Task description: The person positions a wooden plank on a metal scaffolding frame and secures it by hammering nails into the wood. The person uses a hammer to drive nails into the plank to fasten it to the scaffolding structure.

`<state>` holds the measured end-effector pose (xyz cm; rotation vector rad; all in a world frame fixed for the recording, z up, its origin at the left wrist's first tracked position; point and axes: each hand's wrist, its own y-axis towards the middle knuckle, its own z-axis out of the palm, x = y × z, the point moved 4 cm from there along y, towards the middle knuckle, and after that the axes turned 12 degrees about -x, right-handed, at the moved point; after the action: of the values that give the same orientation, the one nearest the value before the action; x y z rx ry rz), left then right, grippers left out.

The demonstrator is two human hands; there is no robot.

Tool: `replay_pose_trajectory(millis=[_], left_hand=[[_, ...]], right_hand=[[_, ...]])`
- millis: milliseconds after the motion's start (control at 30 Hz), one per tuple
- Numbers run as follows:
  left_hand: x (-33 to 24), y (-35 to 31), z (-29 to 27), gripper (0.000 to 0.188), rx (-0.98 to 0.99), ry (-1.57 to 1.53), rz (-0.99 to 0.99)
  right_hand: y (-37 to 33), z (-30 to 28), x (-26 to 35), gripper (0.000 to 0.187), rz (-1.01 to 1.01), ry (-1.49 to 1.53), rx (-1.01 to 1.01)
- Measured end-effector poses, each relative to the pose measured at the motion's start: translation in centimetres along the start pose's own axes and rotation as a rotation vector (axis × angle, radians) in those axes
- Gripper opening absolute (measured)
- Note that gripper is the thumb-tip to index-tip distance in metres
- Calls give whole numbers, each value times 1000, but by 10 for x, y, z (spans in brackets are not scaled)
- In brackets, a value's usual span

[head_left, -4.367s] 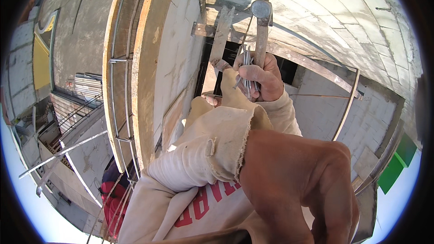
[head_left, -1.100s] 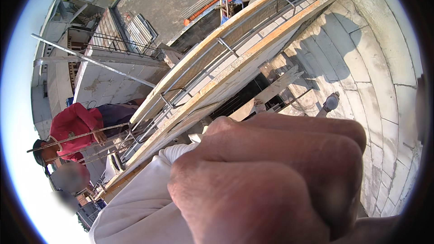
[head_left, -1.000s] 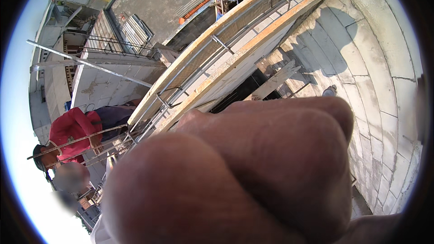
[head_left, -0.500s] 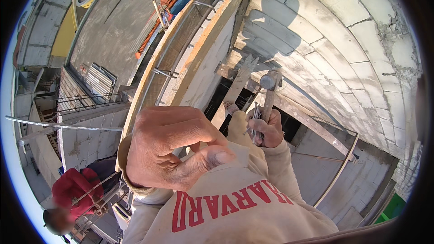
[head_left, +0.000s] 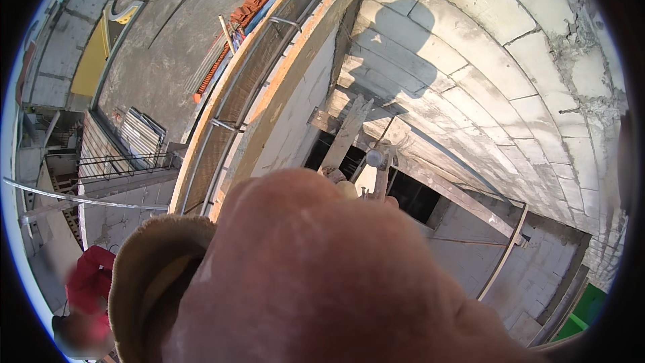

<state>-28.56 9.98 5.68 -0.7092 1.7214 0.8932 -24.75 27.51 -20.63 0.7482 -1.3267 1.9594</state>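
Note:
My left hand (head_left: 322, 275) is very close to the head camera and fills the lower middle of the view, with the loose cuff of a beige sleeve (head_left: 158, 262) around its wrist. Its fingers are hidden, so whether they pinch anything does not show. Behind it, my right hand (head_left: 392, 202) is nearly all covered; only a bit of finger shows beside a hammer (head_left: 377, 158). The hammer stands head up in that hand. A few nail heads (head_left: 366, 193) stick up next to its handle.
Long formwork boards (head_left: 295, 81) with steel bars between them run along my left. A pale block wall (head_left: 463, 81) curves up on the right. Below are wooden planks (head_left: 346, 134) over a dark opening. A person in red (head_left: 91, 282) is at the lower left.
My left hand has risen toward the camera and now hides most of my right hand and my shirt. The hammer appears lower and slightly further left in the view.

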Motion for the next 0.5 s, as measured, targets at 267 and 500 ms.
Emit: replay_pose_trajectory(millis=[267, 500], left_hand=[[34, -1, 36, 39, 19, -157, -18], [8, -38, 26, 40, -47, -36, -36]], right_hand=[[11, 23, 25, 10, 80, -102, 81], [5, 15, 10, 10, 60, -60, 54]])
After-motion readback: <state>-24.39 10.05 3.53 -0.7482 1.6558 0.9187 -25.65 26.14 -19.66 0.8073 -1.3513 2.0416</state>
